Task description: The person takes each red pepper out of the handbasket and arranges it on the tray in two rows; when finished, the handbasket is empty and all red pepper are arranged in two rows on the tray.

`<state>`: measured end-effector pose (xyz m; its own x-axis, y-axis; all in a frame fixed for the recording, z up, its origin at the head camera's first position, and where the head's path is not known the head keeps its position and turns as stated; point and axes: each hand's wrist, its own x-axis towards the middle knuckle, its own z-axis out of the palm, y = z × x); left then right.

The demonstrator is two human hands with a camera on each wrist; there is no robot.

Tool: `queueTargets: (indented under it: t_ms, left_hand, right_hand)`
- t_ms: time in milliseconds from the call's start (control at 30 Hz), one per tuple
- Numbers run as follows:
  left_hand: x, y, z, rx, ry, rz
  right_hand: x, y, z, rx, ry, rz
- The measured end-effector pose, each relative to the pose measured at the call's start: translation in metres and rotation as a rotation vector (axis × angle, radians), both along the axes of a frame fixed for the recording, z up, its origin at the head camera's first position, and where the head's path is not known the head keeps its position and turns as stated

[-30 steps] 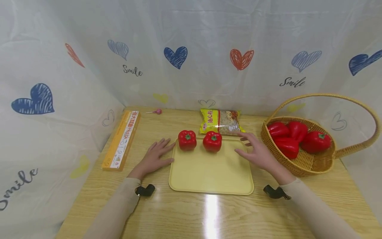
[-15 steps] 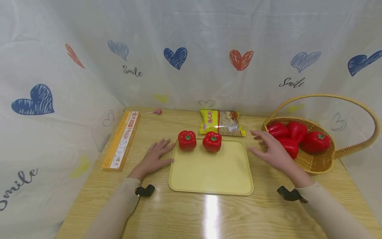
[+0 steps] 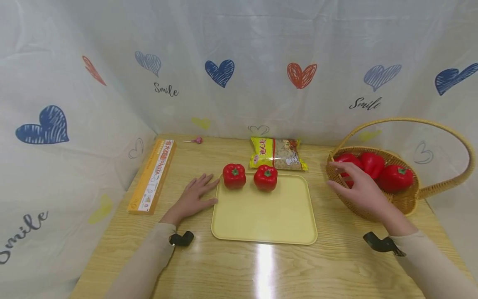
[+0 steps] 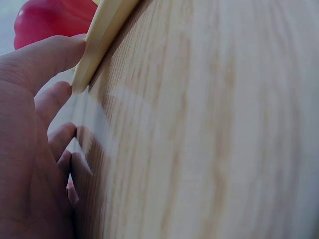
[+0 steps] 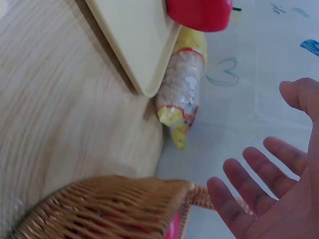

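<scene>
Head view: a yellow tray [image 3: 265, 218] lies on a wooden table [image 3: 224, 265]. One red pepper [image 3: 234, 177] sits by its back left corner, and a second pepper [image 3: 265, 178] sits just beside that one. The left hand [image 3: 191, 200] is next to the tray's left side, with its fingers spread out. The right hand [image 3: 361, 189] is at the woven basket [image 3: 405, 202], fingers a little bent, holding nothing. More red peppers [image 3: 395, 178] are in the basket. A yellow food bag [image 3: 278, 153] lies behind the tray. A lollipop [image 3: 198, 140] and a long orange box [image 3: 152, 176] are off to the left.

Left wrist view: the thumb touches the tray's rim, and the other fingers are stretched out.

Right wrist view: the fingers are apart with nothing in them. I cannot tell if they touch the basket.
</scene>
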<state>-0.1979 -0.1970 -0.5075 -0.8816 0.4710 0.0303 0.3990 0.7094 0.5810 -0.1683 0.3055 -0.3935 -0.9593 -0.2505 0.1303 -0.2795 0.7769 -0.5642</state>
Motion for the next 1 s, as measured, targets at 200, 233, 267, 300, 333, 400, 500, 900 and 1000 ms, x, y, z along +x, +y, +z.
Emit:
queueTargets:
  t_ms: [200, 233, 267, 300, 333, 400, 500, 900, 1000]
  left_hand:
    - [0.000, -0.001, 0.000, 0.003, 0.005, 0.001]
    - [0.000, -0.001, 0.000, 0.004, 0.007, 0.001]
    - [0.000, -0.001, 0.000, 0.004, 0.010, 0.001]
    - [0.001, 0.000, 0.000, 0.006, 0.013, 0.001]
    - [0.001, 0.000, 0.000, 0.007, 0.016, 0.000]
    - [0.001, 0.000, 0.000, 0.009, 0.022, -0.001]
    - [0.001, 0.001, 0.001, 0.007, 0.020, -0.001]
    - [0.000, 0.000, 0.001, 0.012, 0.029, -0.004]
    - [0.000, 0.000, -0.001, 0.013, 0.036, -0.006]
  right_hand:
    - [0.000, 0.013, 0.012, 0.037, -0.003, -0.025]
    - [0.000, 0.015, 0.013, 0.047, -0.003, -0.025]
    - [0.000, 0.016, 0.015, 0.061, -0.003, -0.032]
    - [0.000, 0.019, 0.016, 0.070, -0.003, -0.028]
    - [0.000, 0.021, 0.018, 0.080, -0.004, -0.029]
    - [0.000, 0.025, 0.020, 0.091, -0.012, -0.029]
    - [0.000, 0.032, 0.022, 0.107, -0.025, -0.039]
    - [-0.011, 0.057, 0.027, 0.150, -0.035, -0.068]
    - [-0.015, 0.063, 0.027, 0.153, -0.028, -0.076]
